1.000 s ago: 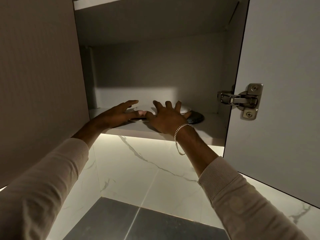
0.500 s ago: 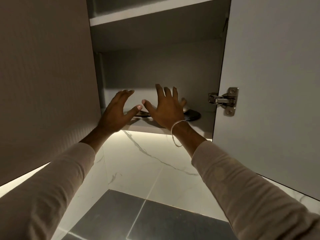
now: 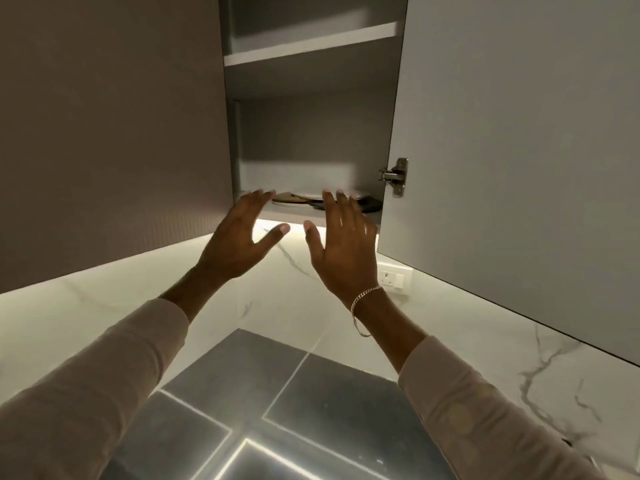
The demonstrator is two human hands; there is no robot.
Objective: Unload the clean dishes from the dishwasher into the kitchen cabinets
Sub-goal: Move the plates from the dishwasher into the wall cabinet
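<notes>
both hands raised before the open cabinet (image 3: 311, 140): left hand (image 3: 239, 237) and right hand (image 3: 343, 247) empty, fingers spread; plates (image 3: 304, 199) on lower shelf.

The dishes (image 3: 294, 199) on the lower shelf (image 3: 287, 213) are seen edge-on from below, so their number and kind cannot be told. Toward 3 o'clock they are covered by the fingers (image 3: 329, 209) of the right hand (image 3: 343, 251). The top of the upper shelf (image 3: 308, 46) is hidden by its own underside. The left sleeve (image 3: 86, 393) and right sleeve (image 3: 485, 410) are cut off at 6 o'clock, and the open door (image 3: 519, 150) at 3 o'clock.
</notes>
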